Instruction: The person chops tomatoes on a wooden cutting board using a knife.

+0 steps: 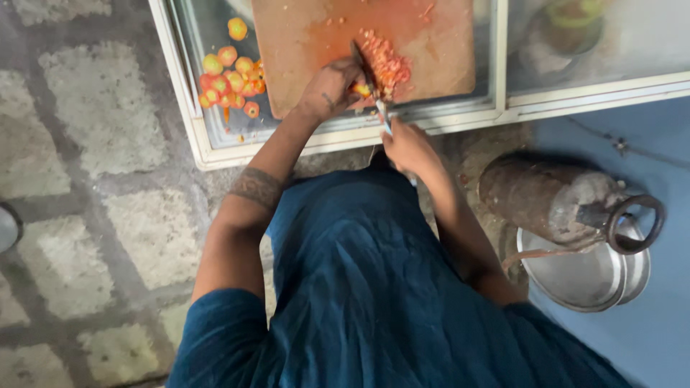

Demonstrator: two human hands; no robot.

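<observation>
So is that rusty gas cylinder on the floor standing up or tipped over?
Tipped over: the gas cylinder lies on its side, its ring handle pointing sideways over stacked metal plates.

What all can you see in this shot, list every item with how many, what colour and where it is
cutting board: one, reddish-brown, on the glass-topped counter at top centre
chopped tomato pile: one, red, on the board beside the blade
tomato pieces: about a dozen, red and yellow, on the glass left of the board
knife: one, dark blade with a pale handle, across the board's near edge
counter frame: one, white, around the glass top
gas cylinder: one, rusty brown, on the floor at right
metal plates: a few stacked, silver, under the cylinder's ring
left hand: one, on the board, holding down a tomato bit
right hand: one, gripping the knife handle
</observation>
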